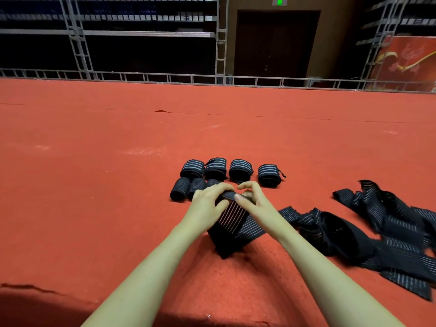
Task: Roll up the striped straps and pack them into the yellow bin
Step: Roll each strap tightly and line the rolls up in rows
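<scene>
Both forearms converge on the strap [232, 220]; left hand [207, 201] and right hand [253, 199] pinch its far end, length trailing back toward the person.

Both forearms are bare to the frame edge, with no sleeves showing.

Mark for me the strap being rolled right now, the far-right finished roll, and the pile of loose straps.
Black striped strap being rolled [232, 220]: head view, on its striped flat length below the hands.
Far-right finished striped roll [269, 175]: head view, on its side.
Pile of loose black striped straps [387, 232]: head view, on its middle folds.
</scene>
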Demonstrator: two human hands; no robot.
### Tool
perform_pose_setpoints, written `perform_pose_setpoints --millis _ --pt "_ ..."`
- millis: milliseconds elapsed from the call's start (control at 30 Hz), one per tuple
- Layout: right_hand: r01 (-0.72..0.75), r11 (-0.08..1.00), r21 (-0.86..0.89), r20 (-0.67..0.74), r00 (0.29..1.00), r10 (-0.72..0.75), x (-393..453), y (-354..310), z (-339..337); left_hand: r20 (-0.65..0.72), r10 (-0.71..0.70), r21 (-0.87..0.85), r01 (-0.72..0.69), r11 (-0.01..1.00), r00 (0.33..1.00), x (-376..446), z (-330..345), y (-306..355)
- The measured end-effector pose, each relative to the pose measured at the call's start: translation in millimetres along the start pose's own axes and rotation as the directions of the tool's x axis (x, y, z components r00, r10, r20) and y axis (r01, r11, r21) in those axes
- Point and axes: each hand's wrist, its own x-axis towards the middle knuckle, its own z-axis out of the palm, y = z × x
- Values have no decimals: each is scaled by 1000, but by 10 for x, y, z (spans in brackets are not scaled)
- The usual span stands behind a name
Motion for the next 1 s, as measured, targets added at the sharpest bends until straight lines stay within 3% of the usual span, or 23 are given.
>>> perform_pose_setpoints --millis 200,333,467,567,667,800,900,1000 --pt "121 961 -248 -110 982 -152 17 115 -45 -2 -102 -195 100 976 995 25 52 -10" --pt "84 966 -243 -137 983 -120 -2 134 -91 68 -188 -414 199 888 980 32 106 105" --pt "60 919 -390 -243 956 -166 -14 197 -208 -22 -299 -379 269 886 954 113 269 142" --pt "-94 781 -618 -338 928 -156 86 266 -450 -116 -368 -357 307 882 922 190 390 190" --pt "-290 542 -789 -316 947 47 255 396 -697 -127 -361 -353 297 887 924 296 509 265" --pt "-307 308 -900 -219 932 287 341 642 -858 -79 -320 -233 295 927 944 441 745 266" --pt "-296 228 -928 -202 911 360 331 845 -872 -68 -357 -252 330 910 932 469 858 200" --pt "-321 219 -921 -248 919 307 280 958 -850 -69 -390 -278 357 891 918 460 900 109"
